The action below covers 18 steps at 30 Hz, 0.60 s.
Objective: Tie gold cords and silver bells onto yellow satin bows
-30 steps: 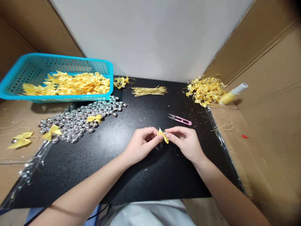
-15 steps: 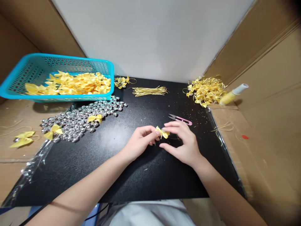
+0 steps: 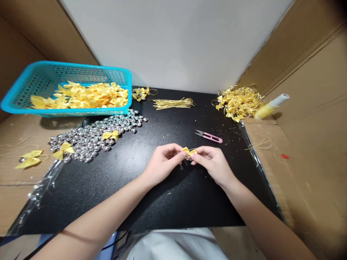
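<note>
Between my two hands, above the black table, is a small yellow ribbon bow. My left hand pinches its left side between thumb and fingers. On its right side my right hand grips it the same way, thumb on the near face. A bit of something silvery shows just under the bow's middle, and a thin gold strand sticks up behind it; my fingertips hide the rest. Pink thread snips lie on the table beyond my right hand.
A blue basket of yellow bows stands back left, with silver beads spread before it. Gold cords lie at the back. Finished-looking bows are heaped back right beside a yellow thread spool. Cardboard walls flank the table.
My right hand has come in from beside the bow and closed on its right side. The bow has turned slightly in my fingers. My left hand keeps its hold.
</note>
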Available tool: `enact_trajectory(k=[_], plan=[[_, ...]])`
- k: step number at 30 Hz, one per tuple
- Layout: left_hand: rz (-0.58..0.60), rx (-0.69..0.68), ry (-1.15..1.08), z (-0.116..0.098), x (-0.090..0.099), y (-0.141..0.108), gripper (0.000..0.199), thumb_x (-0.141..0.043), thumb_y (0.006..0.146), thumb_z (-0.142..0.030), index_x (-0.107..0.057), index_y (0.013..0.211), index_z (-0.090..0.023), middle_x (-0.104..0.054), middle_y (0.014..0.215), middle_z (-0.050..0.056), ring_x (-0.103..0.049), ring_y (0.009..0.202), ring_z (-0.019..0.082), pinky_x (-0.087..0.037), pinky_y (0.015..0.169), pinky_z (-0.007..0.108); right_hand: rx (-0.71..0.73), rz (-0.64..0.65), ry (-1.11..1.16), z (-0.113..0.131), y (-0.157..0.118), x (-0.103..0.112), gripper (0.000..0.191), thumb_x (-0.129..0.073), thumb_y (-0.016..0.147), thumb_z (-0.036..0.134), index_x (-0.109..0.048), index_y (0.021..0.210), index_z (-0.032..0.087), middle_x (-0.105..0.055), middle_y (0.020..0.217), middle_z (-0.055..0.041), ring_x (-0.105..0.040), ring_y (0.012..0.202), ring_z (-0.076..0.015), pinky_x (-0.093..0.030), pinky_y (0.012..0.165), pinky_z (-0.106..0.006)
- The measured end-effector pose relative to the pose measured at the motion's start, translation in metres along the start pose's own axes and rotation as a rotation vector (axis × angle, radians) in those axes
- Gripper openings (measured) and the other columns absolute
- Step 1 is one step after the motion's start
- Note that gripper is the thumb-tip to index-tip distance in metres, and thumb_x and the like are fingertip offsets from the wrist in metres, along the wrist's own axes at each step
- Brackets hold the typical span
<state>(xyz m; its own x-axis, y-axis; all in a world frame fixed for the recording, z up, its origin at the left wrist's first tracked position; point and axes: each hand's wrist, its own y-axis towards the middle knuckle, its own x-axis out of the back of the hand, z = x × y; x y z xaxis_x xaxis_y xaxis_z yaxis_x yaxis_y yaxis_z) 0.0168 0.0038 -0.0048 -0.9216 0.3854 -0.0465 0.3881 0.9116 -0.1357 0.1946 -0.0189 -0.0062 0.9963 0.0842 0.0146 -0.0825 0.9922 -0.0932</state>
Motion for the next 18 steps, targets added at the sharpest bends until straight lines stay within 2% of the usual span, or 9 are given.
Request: enact_trajectory(k=[2,5,7,9,13,16,18], plan=[[-0.018,0.002,0.017,0.001,-0.001,0.0,0.026,-0.069,0.079,-0.037,-0.063,0.069,-0.014,-0.058,0.061,-0.002,-0.048,0.055,0.008,-0.038,0.056,0.02,0.059,-0.008,-0.066,0.001,-0.001,-0.001,0.019,-0.076,0.073,0.036,-0.072,0.079,0.018,-0.074,0.076,-0.0037,-0.068,0.067,-0.0162,-0.057,0.067,-0.03],[-0.014,-0.011,0.064,0.001,-0.001,-0.002,0.026,-0.068,0.079,-0.036,-0.062,0.067,-0.013,-0.06,0.061,-0.001,-0.05,0.056,0.008,-0.039,0.056,0.02,0.225,-0.048,-0.234,0.002,-0.004,-0.003,0.01,-0.073,0.077,0.025,-0.073,0.084,0.019,-0.074,0.083,-0.0044,-0.069,0.075,-0.017,-0.055,0.073,-0.03],[-0.006,-0.046,0.139,0.0,0.0,-0.003,0.025,-0.066,0.079,-0.034,-0.061,0.067,-0.013,-0.061,0.063,0.001,-0.051,0.056,0.009,-0.04,0.055,0.021,0.303,-0.041,-0.309,0.004,-0.006,-0.004,0.003,-0.071,0.079,0.021,-0.073,0.079,0.019,-0.073,0.08,-0.0043,-0.068,0.074,-0.0164,-0.054,0.071,-0.029],[-0.001,-0.109,0.24,-0.002,0.001,-0.004,0.024,-0.064,0.08,-0.033,-0.061,0.066,-0.014,-0.061,0.062,0.001,-0.051,0.055,0.01,-0.04,0.055,0.021,0.318,-0.016,-0.314,0.007,-0.006,-0.003,0.009,-0.069,0.081,0.02,-0.072,0.073,0.019,-0.072,0.074,-0.0034,-0.067,0.07,-0.0156,-0.053,0.069,-0.029],[0.024,-0.181,0.299,-0.005,0.003,-0.006,0.025,-0.062,0.083,-0.032,-0.059,0.065,-0.014,-0.062,0.061,0.002,-0.052,0.056,0.011,-0.042,0.057,0.022,0.147,0.026,-0.122,0.01,-0.005,-0.001,0.013,-0.073,0.077,0.029,-0.07,0.069,0.019,-0.071,0.068,-0.0013,-0.065,0.064,-0.0146,-0.053,0.065,-0.027],[0.043,-0.151,0.22,-0.006,0.002,-0.006,0.024,-0.063,0.082,-0.032,-0.06,0.066,-0.015,-0.063,0.063,0.003,-0.054,0.058,0.011,-0.043,0.057,0.023,0.006,0.04,0.049,0.01,-0.003,-0.001,0.022,-0.078,0.07,0.038,-0.069,0.067,0.018,-0.069,0.065,-0.0001,-0.063,0.06,-0.0137,-0.053,0.061,-0.027],[0.045,-0.12,0.153,-0.007,0.001,-0.005,0.024,-0.065,0.08,-0.033,-0.059,0.066,-0.015,-0.063,0.063,0.002,-0.053,0.056,0.011,-0.043,0.055,0.022,-0.04,0.037,0.117,0.009,-0.002,0.0,0.025,-0.078,0.069,0.04,-0.067,0.066,0.018,-0.067,0.062,0.0007,-0.061,0.057,-0.0128,-0.053,0.061,-0.027]])
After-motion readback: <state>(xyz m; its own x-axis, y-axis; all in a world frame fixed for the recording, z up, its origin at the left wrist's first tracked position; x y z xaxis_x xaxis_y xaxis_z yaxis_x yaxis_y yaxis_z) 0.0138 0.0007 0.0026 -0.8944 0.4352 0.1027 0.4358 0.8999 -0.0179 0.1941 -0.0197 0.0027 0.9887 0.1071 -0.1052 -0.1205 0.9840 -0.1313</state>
